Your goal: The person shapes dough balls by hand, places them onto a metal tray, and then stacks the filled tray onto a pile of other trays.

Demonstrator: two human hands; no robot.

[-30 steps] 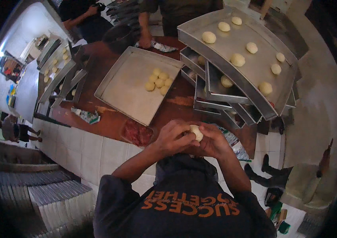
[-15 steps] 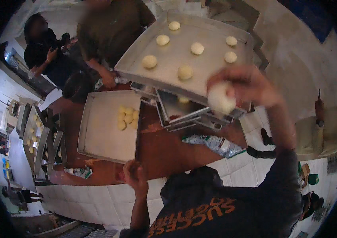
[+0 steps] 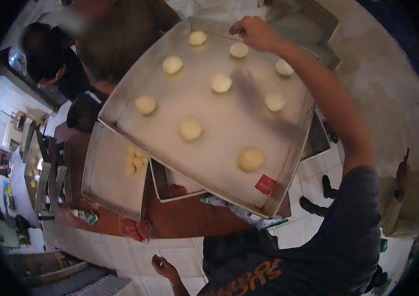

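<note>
My right hand (image 3: 255,34) reaches over the far edge of a large metal tray (image 3: 167,140). Its fingers are loosely bent and apart, and no ball shows in them. Just below the fingertips lies a pale dough ball (image 3: 239,50). Several more dough balls sit spaced apart on the tray, among them one in the middle (image 3: 221,83) and a larger-looking one (image 3: 251,159) at the near corner. Beside that one is a small red label (image 3: 266,184). Low in the view, away from the table, my left hand (image 3: 164,267) hangs with loosely curled, parted fingers, seemingly holding nothing.
Under the tray are other stacked metal trays (image 3: 182,196). To the left, a tray (image 3: 113,190) with clustered dough balls stands on the reddish-brown table (image 3: 185,219). Trays (image 3: 45,172) are stacked further left. Two people stand beyond the table, near a dark bucket (image 3: 83,111).
My right hand has moved from the near corner to the far edge and no longer holds a dough ball. My left hand has dropped lower. The tray appears larger and shifted left.
</note>
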